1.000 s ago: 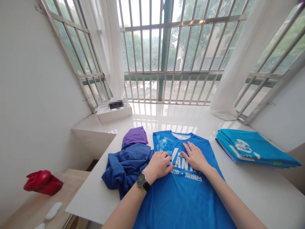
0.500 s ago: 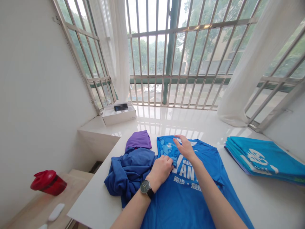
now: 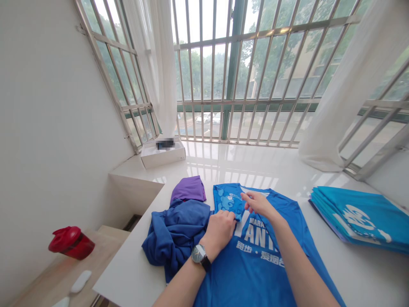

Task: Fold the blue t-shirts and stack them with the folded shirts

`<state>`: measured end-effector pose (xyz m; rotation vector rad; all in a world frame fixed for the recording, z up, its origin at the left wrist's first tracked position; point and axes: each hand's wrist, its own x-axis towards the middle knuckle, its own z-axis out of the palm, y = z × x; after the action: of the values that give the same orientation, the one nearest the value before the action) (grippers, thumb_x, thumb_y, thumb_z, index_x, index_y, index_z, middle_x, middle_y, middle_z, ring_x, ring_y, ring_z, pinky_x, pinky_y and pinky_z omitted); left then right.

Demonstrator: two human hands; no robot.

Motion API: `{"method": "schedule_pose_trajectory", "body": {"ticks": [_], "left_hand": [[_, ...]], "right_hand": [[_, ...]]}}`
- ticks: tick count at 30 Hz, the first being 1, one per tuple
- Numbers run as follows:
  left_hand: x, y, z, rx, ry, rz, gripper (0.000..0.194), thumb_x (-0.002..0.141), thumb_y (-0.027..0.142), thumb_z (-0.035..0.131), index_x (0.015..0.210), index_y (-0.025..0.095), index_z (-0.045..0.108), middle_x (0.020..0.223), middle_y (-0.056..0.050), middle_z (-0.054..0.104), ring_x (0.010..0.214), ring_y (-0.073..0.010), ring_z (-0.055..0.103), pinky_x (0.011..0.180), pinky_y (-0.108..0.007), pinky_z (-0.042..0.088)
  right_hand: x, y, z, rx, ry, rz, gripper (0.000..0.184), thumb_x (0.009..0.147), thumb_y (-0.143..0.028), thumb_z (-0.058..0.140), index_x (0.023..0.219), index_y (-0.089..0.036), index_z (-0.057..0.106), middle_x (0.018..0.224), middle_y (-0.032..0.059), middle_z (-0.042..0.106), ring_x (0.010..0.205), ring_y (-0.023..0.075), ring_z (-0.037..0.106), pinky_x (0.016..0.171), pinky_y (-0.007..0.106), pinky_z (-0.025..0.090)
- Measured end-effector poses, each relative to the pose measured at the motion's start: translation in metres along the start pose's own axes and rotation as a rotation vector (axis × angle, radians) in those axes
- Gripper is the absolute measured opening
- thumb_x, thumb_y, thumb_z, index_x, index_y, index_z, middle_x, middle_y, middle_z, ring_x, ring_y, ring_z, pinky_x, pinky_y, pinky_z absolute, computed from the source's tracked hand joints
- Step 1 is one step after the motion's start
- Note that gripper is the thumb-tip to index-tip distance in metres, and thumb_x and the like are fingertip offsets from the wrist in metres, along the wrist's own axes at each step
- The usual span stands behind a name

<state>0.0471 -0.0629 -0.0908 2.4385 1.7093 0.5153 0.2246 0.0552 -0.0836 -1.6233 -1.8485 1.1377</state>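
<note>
A bright blue sleeveless shirt [image 3: 255, 260] with white lettering lies flat on the white table [image 3: 134, 264]. My left hand [image 3: 220, 228], with a black watch at the wrist, is closed on the shirt's left edge near the shoulder. My right hand [image 3: 257, 202] pinches the same shoulder part of the shirt by the neck, fingers curled on the cloth. Left of my hands lies a crumpled dark blue garment [image 3: 175, 234], with a purple garment [image 3: 188, 189] behind it.
A stack of folded turquoise shirts [image 3: 358, 219] lies at the right of the table. A white box [image 3: 162, 155] sits on the glossy sill by the barred window. A red bottle [image 3: 72, 243] and a white object [image 3: 80, 281] lie on the lower wooden surface, left.
My hands lay flat on the shirt's chest; they have since moved up to its left shoulder and closed on the cloth. The camera has shifted slightly.
</note>
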Motion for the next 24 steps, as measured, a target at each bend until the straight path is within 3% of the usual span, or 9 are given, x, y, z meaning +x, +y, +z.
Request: {"method": "schedule_pose_trajectory", "body": {"ticks": [4,8,11,14,16,19,24], "left_hand": [[0.001,-0.001,0.0,-0.161,0.07,-0.156,0.02,0.101,0.024,0.038,0.108,0.019,0.056,0.095,-0.007,0.07,0.088,-0.0222,0.068,0.076,-0.03,0.05],[0.002,-0.003,0.0,-0.271,0.131,-0.275,0.022,0.102,0.026,0.033,0.115,0.019,0.051,0.093,-0.008,0.072,0.084,-0.0231,0.07,0.073,-0.031,0.049],[0.002,-0.005,0.002,-0.316,0.186,-0.28,0.022,0.103,0.026,0.032,0.115,0.02,0.049,0.093,-0.008,0.071,0.084,-0.0226,0.071,0.072,-0.03,0.049],[0.002,-0.005,0.005,-0.296,0.208,-0.204,0.021,0.102,0.023,0.033,0.115,0.019,0.048,0.095,-0.008,0.07,0.087,-0.022,0.069,0.075,-0.031,0.05],[0.001,-0.005,0.007,-0.265,0.205,-0.124,0.02,0.101,0.02,0.034,0.114,0.019,0.05,0.097,-0.008,0.069,0.09,-0.0221,0.067,0.078,-0.032,0.05],[0.0,-0.004,0.007,-0.239,0.192,-0.029,0.019,0.099,0.017,0.037,0.111,0.019,0.052,0.099,-0.008,0.068,0.094,-0.0223,0.065,0.086,-0.035,0.05],[-0.001,-0.002,0.004,-0.187,0.148,0.055,0.018,0.098,0.013,0.039,0.108,0.018,0.054,0.098,-0.006,0.066,0.095,-0.0215,0.061,0.091,-0.037,0.047]], "right_hand": [[-0.01,-0.002,-0.009,0.035,-0.126,0.126,0.051,0.094,-0.061,0.038,0.109,-0.016,0.058,0.06,0.0042,0.069,0.049,0.0177,0.065,0.043,0.023,0.045],[-0.02,-0.008,-0.009,0.115,-0.284,0.221,0.072,0.09,-0.073,0.035,0.136,-0.018,0.042,0.067,0.0076,0.073,0.054,0.0213,0.07,0.047,0.027,0.052],[-0.021,-0.011,-0.002,0.264,-0.278,0.189,0.077,0.088,-0.073,0.041,0.143,-0.02,0.035,0.075,0.0085,0.072,0.062,0.0225,0.071,0.051,0.029,0.055],[-0.016,-0.012,0.009,0.379,-0.184,0.08,0.07,0.088,-0.067,0.049,0.144,-0.028,0.036,0.098,0.0073,0.07,0.078,0.0205,0.072,0.062,0.03,0.058],[-0.011,-0.01,0.016,0.426,-0.135,0.025,0.061,0.086,-0.061,0.056,0.138,-0.031,0.045,0.107,0.0051,0.067,0.086,0.0184,0.07,0.069,0.028,0.058],[-0.004,-0.005,0.026,0.487,-0.056,0.0,0.051,0.083,-0.055,0.061,0.125,-0.027,0.057,0.101,0.0045,0.068,0.084,0.0177,0.068,0.067,0.027,0.055],[0.006,0.005,0.033,0.53,0.031,0.021,0.049,0.077,-0.057,0.062,0.11,-0.021,0.066,0.088,0.0037,0.072,0.075,0.0182,0.067,0.06,0.026,0.05]]}}
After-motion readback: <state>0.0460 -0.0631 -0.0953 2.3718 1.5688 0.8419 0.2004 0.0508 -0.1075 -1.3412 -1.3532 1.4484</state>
